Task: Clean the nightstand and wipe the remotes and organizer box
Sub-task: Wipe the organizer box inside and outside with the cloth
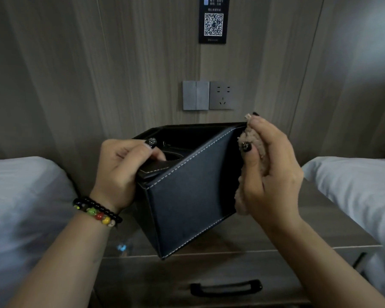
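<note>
A black leather organizer box (187,196) with white stitching is held tilted in the air above the nightstand (287,236). My left hand (120,172) grips its left rim, thumb inside the opening. My right hand (269,170) is shut on a fuzzy beige cloth (253,138), pressed against the box's right side near the top corner. No remotes are visible; the inside of the box is dark.
White bedding lies on the left (25,207) and on the right (353,187) of the nightstand. A drawer with a black handle (226,287) is below. On the wood wall are a switch and socket panel (207,95) and a QR-code sign (213,20).
</note>
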`<state>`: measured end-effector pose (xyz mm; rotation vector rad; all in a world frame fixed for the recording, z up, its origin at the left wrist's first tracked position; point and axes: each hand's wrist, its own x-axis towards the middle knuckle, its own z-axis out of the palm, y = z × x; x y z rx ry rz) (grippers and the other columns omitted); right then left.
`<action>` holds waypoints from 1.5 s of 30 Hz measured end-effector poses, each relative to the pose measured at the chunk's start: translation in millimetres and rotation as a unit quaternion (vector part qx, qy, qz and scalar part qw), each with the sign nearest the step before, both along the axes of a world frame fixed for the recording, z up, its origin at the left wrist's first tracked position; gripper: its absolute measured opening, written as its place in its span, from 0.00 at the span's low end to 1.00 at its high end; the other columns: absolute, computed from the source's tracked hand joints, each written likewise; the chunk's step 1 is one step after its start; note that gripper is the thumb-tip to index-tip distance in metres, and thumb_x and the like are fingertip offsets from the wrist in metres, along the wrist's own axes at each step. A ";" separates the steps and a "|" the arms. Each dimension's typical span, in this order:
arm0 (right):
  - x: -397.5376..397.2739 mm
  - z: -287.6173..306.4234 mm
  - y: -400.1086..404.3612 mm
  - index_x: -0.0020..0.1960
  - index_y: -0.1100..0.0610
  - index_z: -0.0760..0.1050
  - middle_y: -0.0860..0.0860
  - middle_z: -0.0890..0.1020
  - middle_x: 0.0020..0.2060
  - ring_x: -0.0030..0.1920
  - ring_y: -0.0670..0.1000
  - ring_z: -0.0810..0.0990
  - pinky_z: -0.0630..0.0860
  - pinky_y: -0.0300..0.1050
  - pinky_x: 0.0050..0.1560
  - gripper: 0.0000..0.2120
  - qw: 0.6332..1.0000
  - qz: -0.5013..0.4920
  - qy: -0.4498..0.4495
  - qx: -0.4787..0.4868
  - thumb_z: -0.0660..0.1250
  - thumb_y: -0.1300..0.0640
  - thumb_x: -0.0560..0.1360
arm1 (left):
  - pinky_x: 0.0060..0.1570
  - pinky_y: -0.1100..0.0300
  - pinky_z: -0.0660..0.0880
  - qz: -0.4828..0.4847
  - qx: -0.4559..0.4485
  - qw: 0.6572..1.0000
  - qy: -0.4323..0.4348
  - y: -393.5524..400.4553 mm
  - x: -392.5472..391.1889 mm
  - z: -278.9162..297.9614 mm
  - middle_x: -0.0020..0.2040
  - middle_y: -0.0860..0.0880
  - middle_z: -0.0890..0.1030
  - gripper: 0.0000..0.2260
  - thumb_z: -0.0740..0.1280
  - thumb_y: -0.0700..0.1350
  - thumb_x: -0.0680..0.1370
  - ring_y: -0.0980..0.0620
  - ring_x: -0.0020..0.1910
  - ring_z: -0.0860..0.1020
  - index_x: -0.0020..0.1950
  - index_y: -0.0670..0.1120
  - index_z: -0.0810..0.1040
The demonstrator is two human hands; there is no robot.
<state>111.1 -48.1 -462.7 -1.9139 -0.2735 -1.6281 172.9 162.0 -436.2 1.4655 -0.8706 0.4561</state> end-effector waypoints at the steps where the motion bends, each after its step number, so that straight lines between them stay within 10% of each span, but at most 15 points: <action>1: -1.4 0.4 2.4 0.64 0.70 0.73 0.62 0.77 0.63 0.67 0.56 0.74 0.69 0.48 0.70 0.15 1.000 -0.006 -0.003 -0.018 0.61 0.68 0.78 | 0.30 0.66 0.69 0.000 -0.002 1.000 -0.001 -0.9 -1.0 -1.6 0.28 0.51 0.81 0.15 0.60 0.50 0.72 0.57 0.28 0.76 0.31 0.46 0.81; 18: -49.1 -42.6 35.9 0.64 0.69 0.72 0.64 0.76 0.64 0.69 0.61 0.73 0.73 0.57 0.67 0.17 0.947 0.160 -0.018 -0.280 0.67 0.67 0.76 | 0.31 0.58 0.71 0.049 0.119 0.988 -0.090 -10.6 -13.8 -24.5 0.29 0.46 0.79 0.15 0.58 0.47 0.76 0.51 0.29 0.77 0.33 0.44 0.79; 27: -37.5 -35.5 -23.7 0.63 0.63 0.74 0.51 0.79 0.61 0.64 0.49 0.78 0.73 0.51 0.66 0.14 0.997 0.064 0.052 0.002 0.62 0.66 0.78 | 0.33 0.51 0.74 0.046 0.307 0.947 -0.078 3.0 -19.0 -13.6 0.28 0.51 0.77 0.12 0.61 0.49 0.72 0.50 0.30 0.77 0.31 0.49 0.78; 33: -40.6 -23.0 -20.3 0.58 0.45 0.76 0.35 0.82 0.52 0.58 0.38 0.79 0.72 0.32 0.59 0.13 0.962 0.153 0.113 0.194 0.61 0.60 0.79 | 0.40 0.58 0.75 0.267 0.386 0.880 -0.073 -23.0 -64.2 18.0 0.40 0.59 0.79 0.06 0.61 0.53 0.75 0.60 0.41 0.77 0.42 0.55 0.77; 45: -37.2 -46.6 -28.1 0.55 0.57 0.82 0.57 0.85 0.52 0.57 0.55 0.82 0.73 0.58 0.67 0.12 0.829 0.257 0.212 0.449 0.60 0.64 0.81 | 0.30 0.58 0.64 0.417 0.373 0.805 -0.195 -101.6 -93.6 -25.7 0.34 0.48 0.73 0.09 0.61 0.45 0.79 0.50 0.33 0.72 0.40 0.46 0.72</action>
